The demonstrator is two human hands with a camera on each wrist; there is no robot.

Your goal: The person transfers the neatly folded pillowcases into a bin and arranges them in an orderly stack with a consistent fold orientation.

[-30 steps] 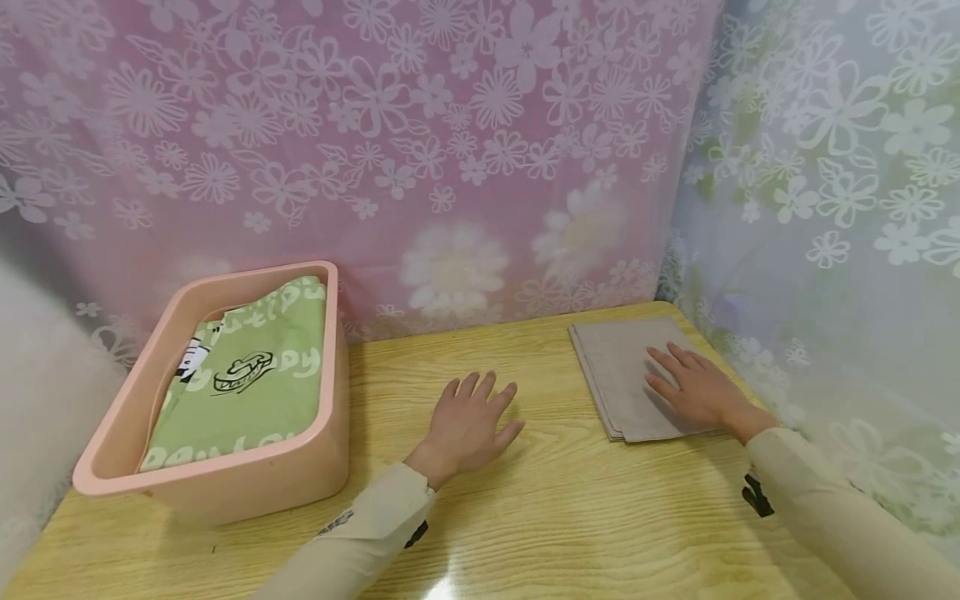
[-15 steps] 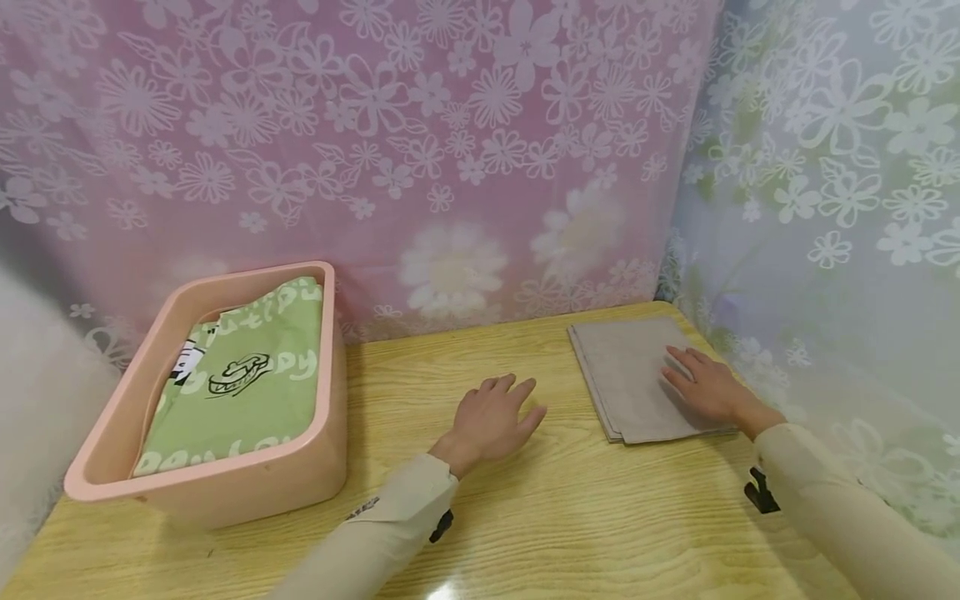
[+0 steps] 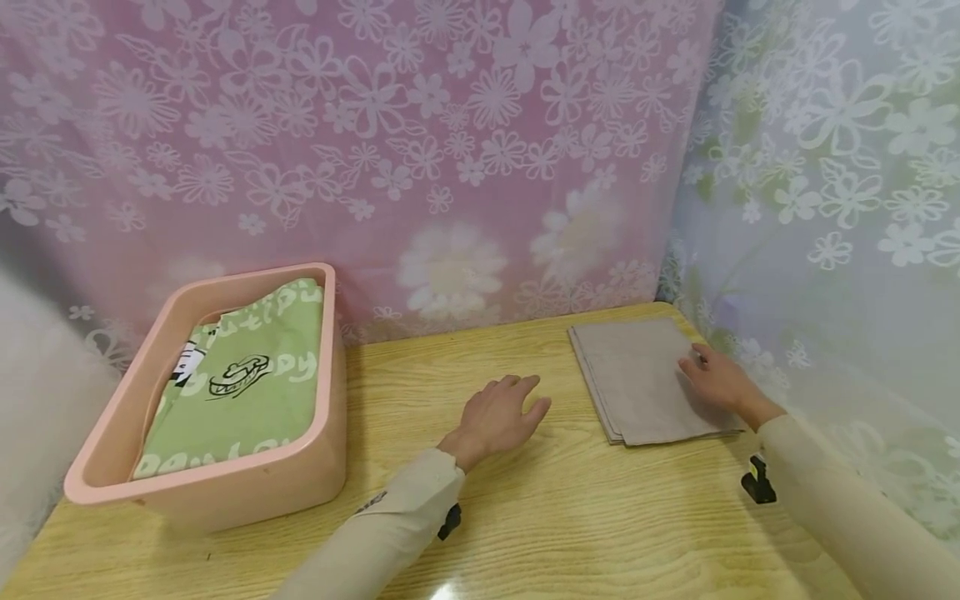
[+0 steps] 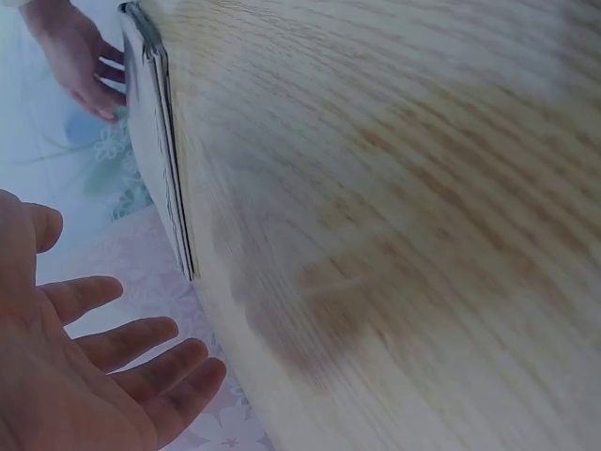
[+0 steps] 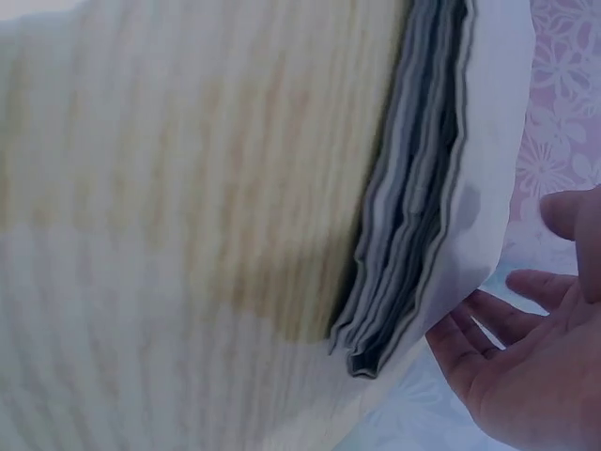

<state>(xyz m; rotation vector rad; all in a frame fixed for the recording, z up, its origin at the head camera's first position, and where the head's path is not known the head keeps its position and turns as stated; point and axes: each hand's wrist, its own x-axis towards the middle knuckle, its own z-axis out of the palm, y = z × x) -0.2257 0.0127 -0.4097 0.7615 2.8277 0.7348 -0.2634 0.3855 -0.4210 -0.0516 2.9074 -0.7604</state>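
Note:
A folded grey-beige cloth lies flat on the wooden table at the right; its stacked layers show along the edge in the right wrist view. My right hand is at the cloth's right edge, its fingers loosely bent. Seen from the right wrist, the fingertips meet the cloth's far edge and the thumb stands apart from it. Over the middle of the table hovers my left hand, left of the cloth and holding nothing; its fingers are relaxed and spread in the left wrist view.
On the left stands a pink plastic basin with folded green printed fabric inside. A pink floral curtain hangs behind the wooden table, and a pale floral one hangs close along its right side.
My right hand has slid right, from the cloth's top to its right edge, with the fingers bending more. The left hand has shifted right, toward the cloth. Cloth and basin stay put.

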